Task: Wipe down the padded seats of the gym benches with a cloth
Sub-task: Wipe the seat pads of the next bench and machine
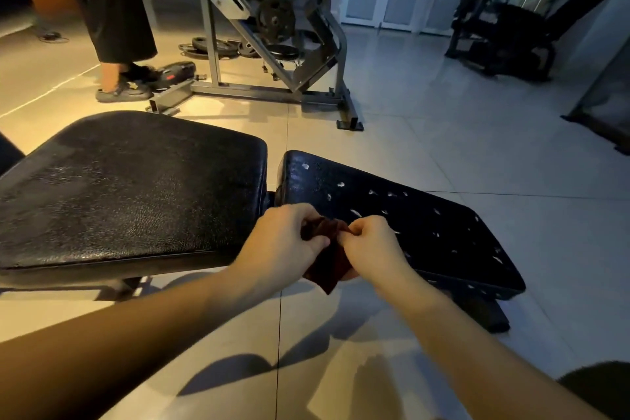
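Note:
A dark red-brown cloth (329, 262) hangs bunched between both hands, just in front of the gap between two black padded bench sections. My left hand (284, 240) grips its left side and my right hand (371, 245) pinches its top right edge. The large back pad (129, 187) lies to the left, its leather cracked and dull. To the right, the smaller seat pad (426, 218) is torn in several spots with pale patches showing. The cloth is held above the near edge of the pads; whether it touches them I cannot tell.
A grey steel weight machine (272, 31) with plates on the floor stands beyond the bench. A person in dark clothes and sandals (119, 89) stands at the back left. Another black machine (511, 20) sits at the far right. Pale floor tiles (443, 133) surround the bench.

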